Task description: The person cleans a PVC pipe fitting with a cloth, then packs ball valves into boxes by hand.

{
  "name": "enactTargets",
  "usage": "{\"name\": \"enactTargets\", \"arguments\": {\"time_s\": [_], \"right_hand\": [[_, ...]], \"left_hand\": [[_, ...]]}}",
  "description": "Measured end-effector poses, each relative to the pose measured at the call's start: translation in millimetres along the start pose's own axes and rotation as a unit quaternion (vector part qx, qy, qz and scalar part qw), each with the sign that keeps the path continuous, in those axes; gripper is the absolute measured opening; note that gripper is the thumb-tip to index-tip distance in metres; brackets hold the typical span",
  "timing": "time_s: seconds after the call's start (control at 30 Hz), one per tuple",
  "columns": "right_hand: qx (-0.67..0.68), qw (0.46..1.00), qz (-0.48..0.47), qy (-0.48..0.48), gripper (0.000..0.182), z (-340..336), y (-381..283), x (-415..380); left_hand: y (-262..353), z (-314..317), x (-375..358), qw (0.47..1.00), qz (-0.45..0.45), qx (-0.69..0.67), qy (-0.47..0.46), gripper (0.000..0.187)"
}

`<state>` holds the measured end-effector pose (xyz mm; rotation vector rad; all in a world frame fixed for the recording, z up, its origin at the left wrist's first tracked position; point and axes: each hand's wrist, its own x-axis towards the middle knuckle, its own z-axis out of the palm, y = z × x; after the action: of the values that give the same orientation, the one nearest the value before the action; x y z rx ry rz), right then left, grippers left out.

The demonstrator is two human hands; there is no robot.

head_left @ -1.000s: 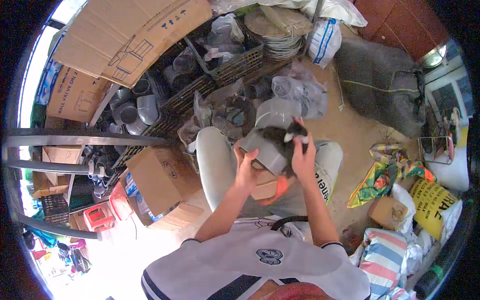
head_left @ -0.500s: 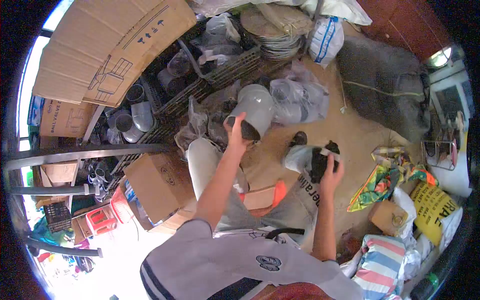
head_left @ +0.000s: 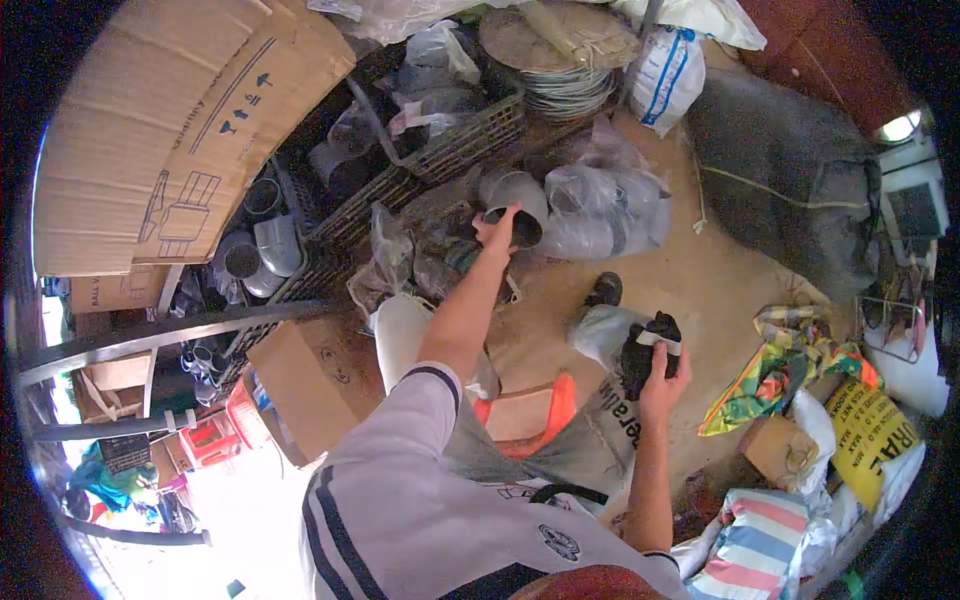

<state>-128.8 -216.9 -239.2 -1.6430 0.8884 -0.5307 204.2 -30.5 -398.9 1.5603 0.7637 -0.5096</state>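
Observation:
My left hand [head_left: 495,233] grips the near rim of a grey plastic pipe fitting [head_left: 522,190], its dark open mouth turned towards me. The fitting is held out at arm's length, beside clear plastic bags [head_left: 605,205] with grey pieces inside. On the other side, my right hand [head_left: 662,372] is closed round a crumpled black cloth bundle [head_left: 640,360] with a white strip on it. This bundle is above my knee, near my dark shoe [head_left: 604,289].
Black plastic crates [head_left: 455,135] holding grey fittings stand ahead on the left, under a large cardboard box [head_left: 190,130]. A wire coil [head_left: 568,92] lies behind. Right are a dark bulky sack [head_left: 780,165], a colourful cloth [head_left: 765,375] and a striped bag [head_left: 755,545]. Metal rails [head_left: 180,335] cross at left.
My left hand has reached farther forward, carrying the grey pipe fitting away from me and down towards the bags. My right hand keeps the black bundle, nearly in place. The view has shifted slightly.

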Motion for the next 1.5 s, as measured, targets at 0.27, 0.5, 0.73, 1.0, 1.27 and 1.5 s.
{"name": "enactTargets", "arguments": {"time_s": [0.27, 0.5, 0.73, 1.0, 1.27, 1.5], "right_hand": [[0.002, 0.998, 0.060, 0.012, 0.050, -10.0, -4.9, -5.8], [-0.013, 0.994, 0.087, 0.064, 0.037, -6.2, -16.9, -6.0], [0.018, 0.987, 0.140, 0.073, 0.044, -38.4, 30.3, -23.0], [0.071, 0.956, 0.196, 0.207, 0.040, -78.4, 44.3, -46.4], [-0.539, 0.841, -0.042, -0.024, 0.036, -178.0, 74.2, -63.8], [-0.293, 0.938, 0.107, 0.151, 0.055, -205.0, 61.7, -58.2]], "left_hand": [[38.8, -59.8, 29.1, 0.955, 0.041, 0.285, -0.063, 0.090], [140.2, -192.7, 97.5, 0.786, 0.348, 0.428, 0.278, 0.027], [195.5, -315.4, 196.3, 0.729, 0.281, 0.571, 0.252, 0.035], [191.5, -403.6, 337.7, 0.757, 0.256, 0.597, 0.075, 0.060], [197.2, -418.0, 426.5, 0.611, 0.090, 0.770, 0.161, 0.076], [190.9, -430.0, 490.0, 0.308, 0.149, 0.939, 0.040, 0.067]]}}
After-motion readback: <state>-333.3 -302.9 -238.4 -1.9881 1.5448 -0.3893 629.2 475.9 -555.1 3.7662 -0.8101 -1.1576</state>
